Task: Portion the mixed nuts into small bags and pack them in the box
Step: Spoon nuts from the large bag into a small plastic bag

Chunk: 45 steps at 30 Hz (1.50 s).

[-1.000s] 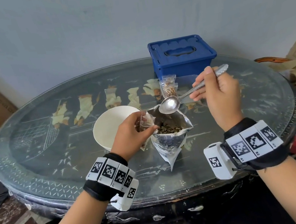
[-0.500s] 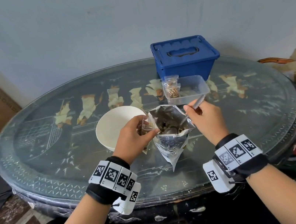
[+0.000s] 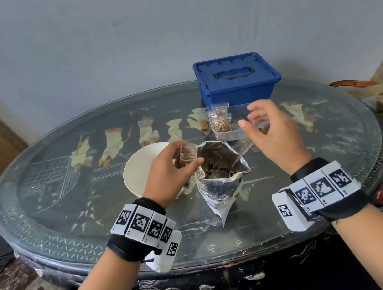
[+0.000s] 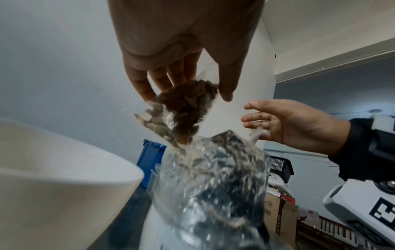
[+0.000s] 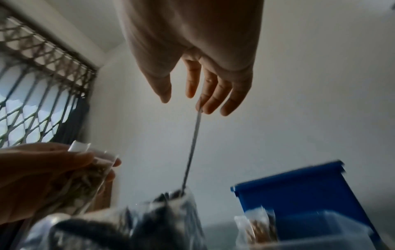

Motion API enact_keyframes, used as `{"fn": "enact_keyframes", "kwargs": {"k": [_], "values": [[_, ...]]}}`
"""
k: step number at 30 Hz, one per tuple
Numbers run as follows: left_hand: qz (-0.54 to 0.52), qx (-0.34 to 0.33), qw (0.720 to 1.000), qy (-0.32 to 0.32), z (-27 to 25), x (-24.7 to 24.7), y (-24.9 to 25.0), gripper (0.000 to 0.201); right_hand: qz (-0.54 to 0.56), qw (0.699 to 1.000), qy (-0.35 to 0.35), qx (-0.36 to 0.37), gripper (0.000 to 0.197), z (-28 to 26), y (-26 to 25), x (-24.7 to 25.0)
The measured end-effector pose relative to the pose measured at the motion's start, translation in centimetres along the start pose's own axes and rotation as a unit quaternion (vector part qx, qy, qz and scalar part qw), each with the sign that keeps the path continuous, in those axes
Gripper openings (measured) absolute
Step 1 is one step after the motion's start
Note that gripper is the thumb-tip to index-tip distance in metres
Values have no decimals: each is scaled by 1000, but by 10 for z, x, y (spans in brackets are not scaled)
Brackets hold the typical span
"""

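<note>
Two small bags: one (image 3: pixel 186 160), nut-filled, pinched in left hand (image 3: pixel 168 173) beside the foil pouch (image 3: pixel 220 177); another (image 3: pixel 220 121) behind it. Right hand (image 3: pixel 274 136) spread, empty (spoon (image 3: pixel 242 155) in pouch). Glass-topped bench (image 3: pixel 69 201), pale wall.

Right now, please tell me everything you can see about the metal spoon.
The spoon looks like silvery metal, with a long slim handle. It stands tilted in the open foil pouch of nuts, its bowl sunk in the nuts, the handle leaning up and out toward the right hand. That hand is open above it; in the right wrist view the handle's end seems to lie against a fingertip, but no finger curls around it. The left hand does not touch it.
</note>
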State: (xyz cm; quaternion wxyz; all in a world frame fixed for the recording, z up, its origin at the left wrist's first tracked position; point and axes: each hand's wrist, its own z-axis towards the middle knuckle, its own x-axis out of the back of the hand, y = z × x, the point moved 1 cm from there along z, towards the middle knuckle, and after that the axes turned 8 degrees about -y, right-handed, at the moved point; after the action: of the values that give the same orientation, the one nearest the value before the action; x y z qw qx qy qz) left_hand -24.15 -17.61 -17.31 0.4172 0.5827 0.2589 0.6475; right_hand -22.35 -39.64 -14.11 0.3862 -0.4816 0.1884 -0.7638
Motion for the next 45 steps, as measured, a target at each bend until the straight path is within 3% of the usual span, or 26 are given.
{"fn": "enact_keyframes", "kwargs": {"k": [4, 8, 10, 15, 19, 21, 27, 30, 33, 36, 40, 45], "values": [[-38, -33, 999, 20, 6, 5, 23, 34, -101, 990, -28, 91, 45, 4, -24, 3], [-102, -48, 993, 46, 10, 3, 43, 32, -187, 966, -168, 64, 62, -2, -48, -10], [-126, -52, 989, 55, 10, 1, 50, 32, -160, 962, -214, 48, 59, -6, -56, -20], [-157, -45, 986, 35, 7, -2, 53, 36, 20, 967, -250, -42, 42, -7, -58, -28], [-172, -37, 984, 15, 5, 0, 50, 37, 25, 967, -251, -48, 40, -6, -53, -25], [-205, -31, 978, 40, 4, 1, 51, 19, 14, 966, -255, -43, 38, -6, -52, -24], [-260, -4, 962, 85, 13, 3, 55, 18, 22, 967, -249, -40, 27, -2, -62, -21], [-275, -14, 957, 94, 18, 5, 61, 18, 78, 977, -193, -39, 33, 4, -69, -12], [-288, -21, 954, 82, 26, 7, 70, 18, 36, 992, -117, -6, 25, 14, -70, 4], [-294, -31, 954, 51, 39, 12, 84, 17, 36, 993, -113, -13, 21, 32, -68, 23], [-244, -78, 967, 9, 74, 21, 106, 14, 58, 991, -119, -14, 11, 71, -65, 55], [-91, -112, 989, -33, 138, 23, 121, 10, 106, 983, -134, -67, 5, 121, -41, 80]]}}
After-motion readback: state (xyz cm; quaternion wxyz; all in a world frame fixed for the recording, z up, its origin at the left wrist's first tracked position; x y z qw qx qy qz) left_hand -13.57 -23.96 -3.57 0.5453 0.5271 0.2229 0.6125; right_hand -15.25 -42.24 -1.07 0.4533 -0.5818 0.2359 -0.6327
